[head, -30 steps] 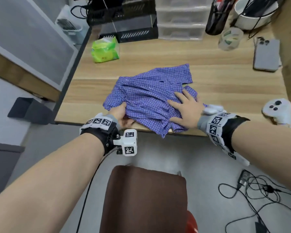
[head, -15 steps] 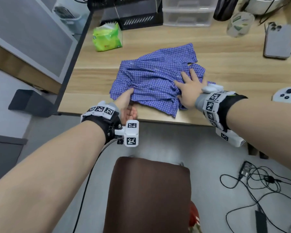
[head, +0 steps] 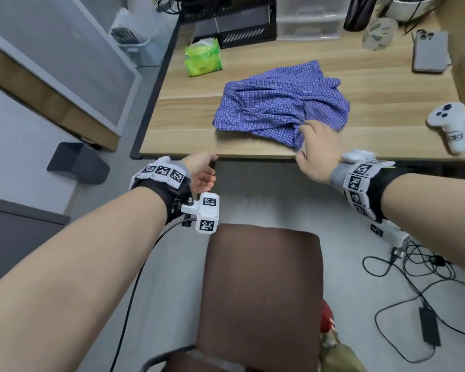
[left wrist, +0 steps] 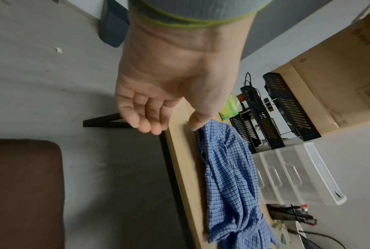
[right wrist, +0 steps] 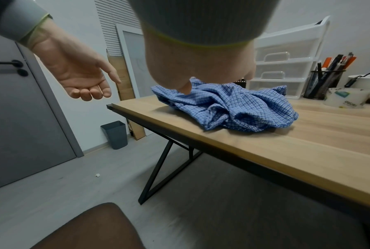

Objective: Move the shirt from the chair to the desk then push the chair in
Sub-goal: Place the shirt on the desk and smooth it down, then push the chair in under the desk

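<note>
Your shirt [head: 281, 103] lies crumpled at the table's [head: 185, 135] upper centre, both your left hand [head: 200, 171] and right hand [head: 317, 150] relaxed and holding nothing, so next push the brown chair [head: 261, 291] at bottom centre under it

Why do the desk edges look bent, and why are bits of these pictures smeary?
Head view: the wide lens bows the desk edge and stretches the forearms; the right hand is slightly smeared. Left wrist view: the left hand is sharp, while the shirt looks streaked. Right wrist view: the near wrist is a blurred mass, and the shirt casts a soft shadow on the wood.
</note>
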{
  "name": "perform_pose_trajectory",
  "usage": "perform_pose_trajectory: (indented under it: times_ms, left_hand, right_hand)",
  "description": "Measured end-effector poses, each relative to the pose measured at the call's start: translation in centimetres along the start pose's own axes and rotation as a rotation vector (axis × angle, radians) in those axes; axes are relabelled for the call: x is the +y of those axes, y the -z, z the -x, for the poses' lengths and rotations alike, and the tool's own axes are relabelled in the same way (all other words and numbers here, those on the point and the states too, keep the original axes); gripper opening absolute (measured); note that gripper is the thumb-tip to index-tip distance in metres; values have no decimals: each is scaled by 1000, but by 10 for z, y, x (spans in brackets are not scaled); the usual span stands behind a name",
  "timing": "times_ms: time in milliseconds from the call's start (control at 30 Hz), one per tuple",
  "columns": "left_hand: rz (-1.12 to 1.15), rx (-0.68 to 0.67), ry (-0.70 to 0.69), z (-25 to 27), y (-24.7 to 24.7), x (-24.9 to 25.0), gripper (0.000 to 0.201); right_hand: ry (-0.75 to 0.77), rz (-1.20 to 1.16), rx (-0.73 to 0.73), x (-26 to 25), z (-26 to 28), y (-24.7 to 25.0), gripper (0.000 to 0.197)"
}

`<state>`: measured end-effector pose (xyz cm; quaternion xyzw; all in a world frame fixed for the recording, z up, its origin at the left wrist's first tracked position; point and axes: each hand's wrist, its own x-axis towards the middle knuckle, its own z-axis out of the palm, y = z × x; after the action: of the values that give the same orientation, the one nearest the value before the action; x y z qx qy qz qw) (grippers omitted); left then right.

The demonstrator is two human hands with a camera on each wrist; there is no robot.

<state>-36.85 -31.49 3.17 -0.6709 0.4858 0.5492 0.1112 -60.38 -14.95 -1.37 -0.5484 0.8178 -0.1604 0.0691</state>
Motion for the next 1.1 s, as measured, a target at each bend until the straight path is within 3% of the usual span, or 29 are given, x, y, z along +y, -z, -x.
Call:
perform_pose_trajectory:
  times_ms: [333, 500, 600, 700, 767, 967, 1100]
  left_hand:
    - [-281, -19, -172, 82, 23, -138, 27]
    - [-668, -11, -301, 100, 21, -212, 28]
    - [-1073, -100, -327, 121, 3, -250, 57]
    - [-1423, -328, -200, 128, -28, -305, 127]
    - [-1636, -386, -161, 131, -47, -338, 153]
    - [-1832, -462, -249, 136, -80, -390, 163]
    - [-1761, -420, -401, 131, -85, -403, 144]
  right_hand:
    - [-156, -55, -312, -90, 167, 13, 54]
    - [-88, -10, -544, -121, 239, 1, 56]
    - [-32, 7, -729, -135, 273, -11, 68]
    - [34, 9, -897, -147, 313, -28, 84]
    - [57, 3, -1001, -151, 338, -42, 94]
    - [115, 81, -1231, -165, 376, -57, 109]
    - [172, 92, -1282, -177, 391, -70, 106]
